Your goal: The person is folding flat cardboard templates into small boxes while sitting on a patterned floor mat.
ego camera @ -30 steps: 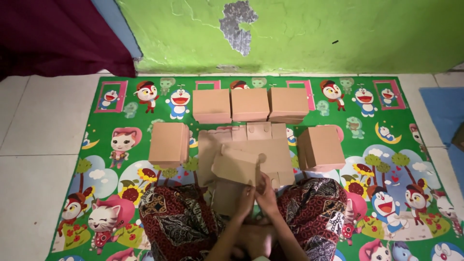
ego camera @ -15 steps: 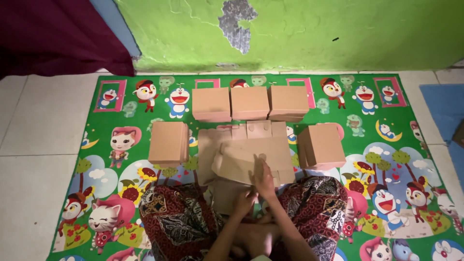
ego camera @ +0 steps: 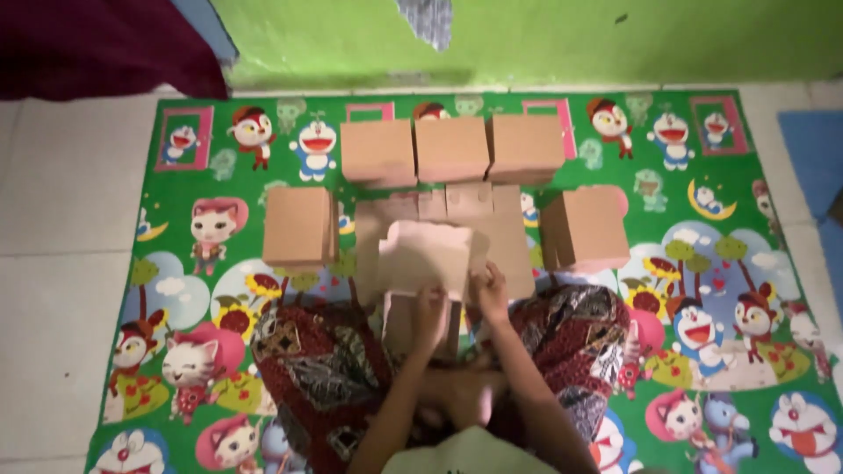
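Cardboard sheet [ego camera: 430, 256]: a flat, partly folded brown piece, held up just in front of the knees, over the stack of flat cardboard [ego camera: 505, 237] that lies at the middle of the mat.

Left hand [ego camera: 428, 318]: laid on the lower part of the sheet, fingers spread flat against it; a clamped grip cannot be told from this view.

Right hand [ego camera: 490, 294]: closed on the sheet's lower right edge, fingers curled over the rim.

Made-up boxes: three are set in a row at the far side of the mat, a left one [ego camera: 378, 152], a middle one [ego camera: 451, 148] and a right one [ego camera: 525, 147], standing side by side and nearly touching. One more box [ego camera: 299, 226] is placed to the left of the stack, and another [ego camera: 584, 230] to its right.

Play mat [ego camera: 184, 290]: green, printed with cartoon figures, spread on a pale tiled floor [ego camera: 61, 263].

Legs: crossed, covered in dark red patterned cloth [ego camera: 320, 369].

Wall [ego camera: 544, 39]: green, with a patch of peeled paint.
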